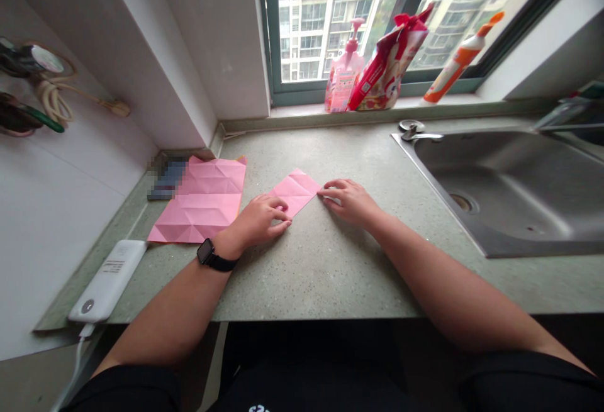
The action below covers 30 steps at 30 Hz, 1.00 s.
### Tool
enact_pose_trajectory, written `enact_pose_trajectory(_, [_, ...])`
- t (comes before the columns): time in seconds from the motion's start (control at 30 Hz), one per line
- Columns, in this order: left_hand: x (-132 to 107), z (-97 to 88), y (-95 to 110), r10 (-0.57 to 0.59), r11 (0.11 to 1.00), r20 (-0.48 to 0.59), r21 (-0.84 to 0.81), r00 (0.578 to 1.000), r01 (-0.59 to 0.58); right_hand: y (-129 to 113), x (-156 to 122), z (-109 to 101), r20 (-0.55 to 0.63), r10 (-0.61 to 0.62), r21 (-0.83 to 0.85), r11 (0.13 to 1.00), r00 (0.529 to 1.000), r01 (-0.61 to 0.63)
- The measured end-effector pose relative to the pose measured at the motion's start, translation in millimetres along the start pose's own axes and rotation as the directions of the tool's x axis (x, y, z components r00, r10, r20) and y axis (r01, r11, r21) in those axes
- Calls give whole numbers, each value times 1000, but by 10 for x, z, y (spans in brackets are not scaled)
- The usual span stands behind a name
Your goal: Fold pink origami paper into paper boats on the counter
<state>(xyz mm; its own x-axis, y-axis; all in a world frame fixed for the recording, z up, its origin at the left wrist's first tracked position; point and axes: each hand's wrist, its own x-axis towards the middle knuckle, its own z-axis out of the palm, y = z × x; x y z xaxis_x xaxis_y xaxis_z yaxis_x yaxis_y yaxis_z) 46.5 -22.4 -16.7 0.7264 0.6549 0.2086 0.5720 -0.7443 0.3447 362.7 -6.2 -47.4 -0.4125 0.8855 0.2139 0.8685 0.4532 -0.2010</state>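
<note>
A small folded sheet of pink paper [297,187], creased across its middle, lies turned cornerwise on the counter between my hands. My left hand [259,222], with a black watch on the wrist, rests over its lower left side, thumb and fingertips together at the near corner. At the right corner, the fingertips of my right hand [348,201] pinch the paper's tip. Part of the paper is hidden under my left fingers. Left of that hand lies a larger pink sheet [207,195] with many fold lines, partly raised along its creases.
A white power bank [109,280] with a cable lies at the left counter edge, and a pixelated dark object [165,179] behind it. The steel sink [472,236] with a tap [419,134] is at right. A pump bottle [343,78], red bag [389,66] and orange bottle [455,66] line the windowsill.
</note>
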Motion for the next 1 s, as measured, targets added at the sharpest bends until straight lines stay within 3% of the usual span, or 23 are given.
enact_pose_trajectory(0.2, [-1, 19, -3, -2, 999, -30, -37, 1000, 1, 11, -17, 34, -118, 45, -1, 999, 992, -45])
enact_pose_trajectory(0.3, [4, 24, -4, -4, 999, -39, -51, 999, 2, -49, -35, 30, -154, -34, 43, 998, 987, 41])
enact_pose_trajectory(0.47, [8, 24, -27, -33, 993, -132, -120, 991, 17, -181, -59, 76, -64, -175, 81, 980, 982, 180])
enact_pose_trajectory(0.53, [0, 38, -64, -119, 989, -249, -113, 961, 93, -201, -64, 100, -40, -178, 63, 982, 983, 181])
enact_pose_trajectory(0.67, [-17, 116, -171, -344, 929, -422, -25, 839, 369, -171, -70, 106, -20, -197, 52, 979, 980, 198])
enact_pose_trajectory(0.73, [-15, 166, -205, -410, 889, -401, 27, 819, 458, -150, -75, 97, -20, -210, 55, 976, 978, 211])
enact_pose_trajectory(0.8, [-3, 203, -212, -450, 864, -335, 72, 828, 499, -139, -82, 88, -22, -222, 59, 973, 975, 223])
enact_pose_trajectory(0.9, [22, 217, -194, -470, 857, -256, 96, 845, 506, -139, -91, 83, -22, -232, 62, 971, 973, 233])
enact_pose_trajectory(1.0, [42, 187, -179, -471, 869, -264, 26, 842, 494, -141, -97, 85, -22, -230, 63, 971, 973, 231])
